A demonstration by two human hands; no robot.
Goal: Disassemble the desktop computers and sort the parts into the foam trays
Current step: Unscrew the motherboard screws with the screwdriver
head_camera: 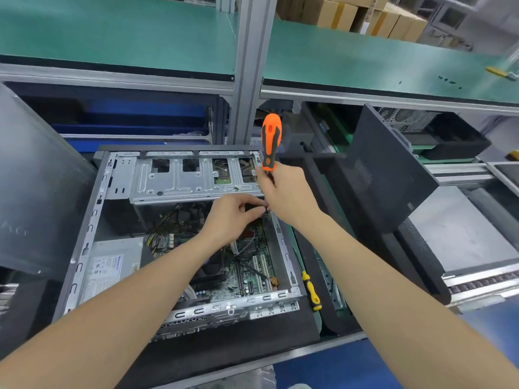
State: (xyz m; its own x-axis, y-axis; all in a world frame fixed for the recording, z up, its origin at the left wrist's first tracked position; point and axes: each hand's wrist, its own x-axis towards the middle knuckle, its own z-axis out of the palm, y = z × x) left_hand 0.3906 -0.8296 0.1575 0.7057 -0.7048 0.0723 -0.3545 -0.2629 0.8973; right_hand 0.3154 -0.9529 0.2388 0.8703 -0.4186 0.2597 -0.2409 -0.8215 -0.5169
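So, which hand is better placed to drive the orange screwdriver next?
Right. The right hand grips the orange screwdriver, handle up, by the drive cage; the left hand pinches a small dark part beside it.

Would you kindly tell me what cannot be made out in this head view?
Head view:
Tip of the orange screwdriver: hidden behind the right hand.
What the left hand touches: covered by both hands.
Print on the power supply label: too small to read.

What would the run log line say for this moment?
stage: working in open case | right hand: grips orange screwdriver, upright | left hand: fingers at its tip, hold unclear | yellow screwdriver: lying right of case
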